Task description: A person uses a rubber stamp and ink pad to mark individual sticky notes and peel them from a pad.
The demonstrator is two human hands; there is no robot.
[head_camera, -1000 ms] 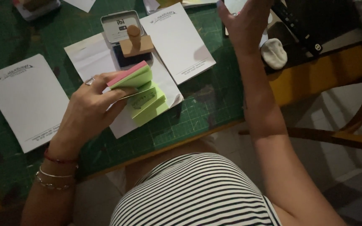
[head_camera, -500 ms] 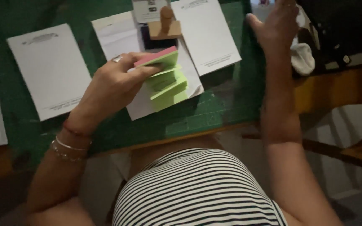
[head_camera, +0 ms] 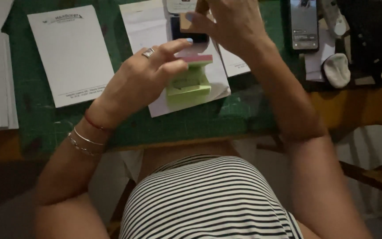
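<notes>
Left hand: the left hand [head_camera: 142, 77] is clamped on a sticky-note pad [head_camera: 190, 79], fingers over its pink top, green leaves fanning open below.
Right hand: the right hand [head_camera: 231, 26] is closed around a wooden-handled stamp [head_camera: 190, 22], just beyond the left fingertips.
Pad position: held above a white sheet [head_camera: 155, 31], directly under the left fingers and nearer the body than the stamp.
Stamp position: over a dark ink pad [head_camera: 191, 36]; contact cannot be told.
Surround: a printed sheet [head_camera: 69, 53] lies left of the left hand; a phone [head_camera: 303, 24] lies right of the right hand; all rest on a green cutting mat [head_camera: 200, 119].
Technique, as judged: pinch the fanned leaves flat and steady; bring the stamp down square, without rocking.
</notes>
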